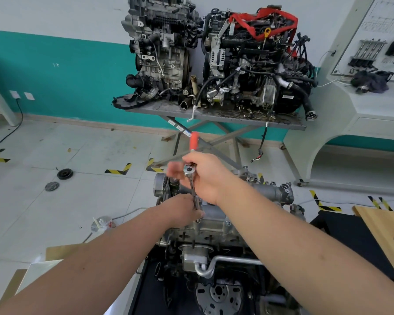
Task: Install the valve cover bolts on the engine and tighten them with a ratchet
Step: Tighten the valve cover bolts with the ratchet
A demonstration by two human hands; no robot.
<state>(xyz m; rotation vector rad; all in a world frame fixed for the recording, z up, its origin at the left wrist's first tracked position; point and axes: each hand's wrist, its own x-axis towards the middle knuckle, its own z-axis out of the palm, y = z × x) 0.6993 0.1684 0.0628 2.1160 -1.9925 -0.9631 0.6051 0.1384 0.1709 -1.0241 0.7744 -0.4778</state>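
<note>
Ratchet (pixel 190 169) head in curled right-hand fingers (pixel 205 176); left fingers (pixel 187 208) around its extension.

No text I can read: white wall display board (pixel 373 23) markings and grey scissor-table leg stickers (pixel 180 128) are too blurred.

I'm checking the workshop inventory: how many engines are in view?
3. Two stand side by side on the grey lift table by the wall: a bare one and one with red straps. The third is under the hands.

Orange-handled ratchet (pixel 193 155), silver-grey engine (pixel 214 223)
</note>
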